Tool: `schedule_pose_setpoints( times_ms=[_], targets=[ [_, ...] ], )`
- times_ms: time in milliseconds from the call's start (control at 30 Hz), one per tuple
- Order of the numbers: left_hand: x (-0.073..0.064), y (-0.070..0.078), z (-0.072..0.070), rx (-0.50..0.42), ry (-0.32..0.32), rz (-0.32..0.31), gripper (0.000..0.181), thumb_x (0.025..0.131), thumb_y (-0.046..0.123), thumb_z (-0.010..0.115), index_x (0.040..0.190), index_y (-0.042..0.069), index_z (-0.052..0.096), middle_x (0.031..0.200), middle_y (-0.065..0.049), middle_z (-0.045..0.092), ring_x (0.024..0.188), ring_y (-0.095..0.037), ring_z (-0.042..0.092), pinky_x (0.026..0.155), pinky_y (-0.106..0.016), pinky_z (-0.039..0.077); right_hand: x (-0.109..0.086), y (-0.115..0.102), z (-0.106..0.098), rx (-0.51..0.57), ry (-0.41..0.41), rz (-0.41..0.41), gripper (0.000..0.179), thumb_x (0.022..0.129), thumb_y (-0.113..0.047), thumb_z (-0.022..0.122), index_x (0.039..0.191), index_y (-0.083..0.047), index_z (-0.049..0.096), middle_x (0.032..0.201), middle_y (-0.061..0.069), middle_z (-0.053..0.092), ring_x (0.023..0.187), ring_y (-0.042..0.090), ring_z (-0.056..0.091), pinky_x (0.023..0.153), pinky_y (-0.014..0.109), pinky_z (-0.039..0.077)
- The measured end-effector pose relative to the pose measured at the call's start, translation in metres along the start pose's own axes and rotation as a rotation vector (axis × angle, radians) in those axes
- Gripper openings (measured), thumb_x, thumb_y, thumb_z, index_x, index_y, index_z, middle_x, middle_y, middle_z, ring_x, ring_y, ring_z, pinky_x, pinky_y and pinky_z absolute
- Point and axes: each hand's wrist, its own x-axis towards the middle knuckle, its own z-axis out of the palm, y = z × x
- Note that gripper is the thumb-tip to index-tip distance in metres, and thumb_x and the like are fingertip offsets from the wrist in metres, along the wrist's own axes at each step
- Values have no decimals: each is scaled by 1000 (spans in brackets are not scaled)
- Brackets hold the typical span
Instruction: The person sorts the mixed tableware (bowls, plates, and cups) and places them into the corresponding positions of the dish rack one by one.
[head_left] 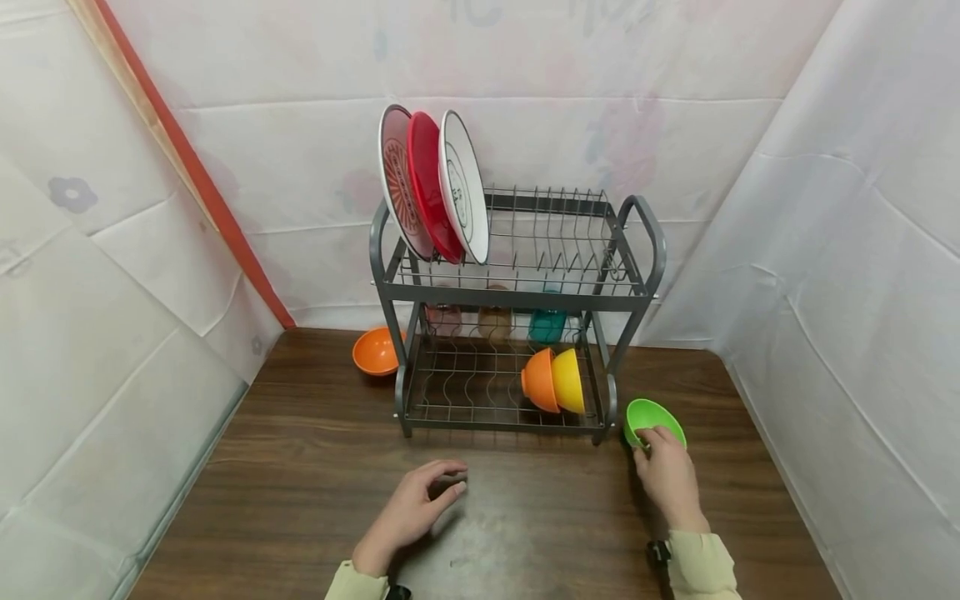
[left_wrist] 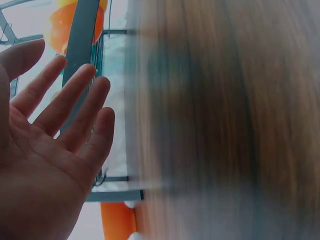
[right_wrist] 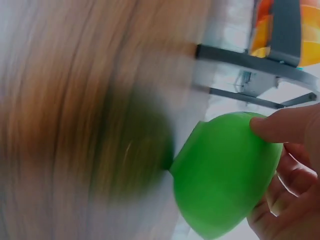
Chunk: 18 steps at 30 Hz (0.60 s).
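Observation:
My right hand (head_left: 667, 477) grips a green bowl (head_left: 654, 414) by its rim, to the right of the dish rack. In the right wrist view the thumb lies on the outside of the green bowl (right_wrist: 227, 172) and the fingers reach inside it; the bowl is tilted, its foot close over the table. My left hand (head_left: 411, 507) hovers over the table in front of the rack, fingers loosely bent and holding nothing. The left wrist view shows its palm (left_wrist: 45, 175) with the fingers spread.
A two-tier dish rack (head_left: 517, 296) stands at the back. Its top holds a patterned plate (head_left: 397, 171), a red plate (head_left: 429, 187) and a white plate (head_left: 465, 192). Below are an orange bowl (head_left: 538, 382), a yellow bowl (head_left: 568, 382) and several cups (head_left: 495, 321). Another orange bowl (head_left: 373, 352) sits left.

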Motion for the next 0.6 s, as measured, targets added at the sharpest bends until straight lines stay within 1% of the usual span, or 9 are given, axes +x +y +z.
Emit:
schedule_pose_setpoints(
  times_ms=[100, 233, 400, 500, 600],
  targets=[
    [2, 2, 5, 13, -27, 14, 32, 101, 31, 61, 125, 10, 67, 120, 0, 66, 107, -18, 64, 89, -43, 52, -4, -6, -1, 45, 31, 26, 27, 79, 1, 78, 105, 5, 71, 95, 14, 65, 78, 28, 62, 65, 47, 51],
    [5, 7, 10, -13, -61, 20, 29, 101, 28, 60, 123, 9, 68, 114, 0, 67, 101, -12, 64, 86, -40, 53, -10, -16, -6, 116, 77, 42, 25, 77, 2, 79, 101, 5, 72, 85, 8, 63, 74, 22, 58, 62, 37, 48],
    [7, 11, 14, -35, -78, 27, 25, 100, 24, 62, 118, 9, 69, 107, 5, 67, 94, -9, 63, 80, -34, 53, -18, -28, -15, 219, 132, 76, 23, 77, 1, 81, 98, 4, 73, 80, 2, 62, 73, 17, 58, 60, 27, 49],
    [8, 11, 15, -35, -86, 32, 23, 100, 24, 62, 117, 9, 70, 104, 8, 66, 91, -9, 62, 78, -31, 53, -24, -33, -19, 266, 128, 111, 23, 77, 1, 82, 98, 3, 73, 80, 2, 63, 72, 14, 59, 60, 25, 51],
    [8, 11, 14, -34, -68, 40, 23, 100, 23, 63, 116, 8, 70, 103, 7, 66, 90, -10, 62, 78, -31, 53, -31, -40, -22, 292, 91, 149, 23, 78, -1, 82, 99, 1, 74, 81, 1, 65, 72, 11, 59, 60, 24, 51]
  ],
)
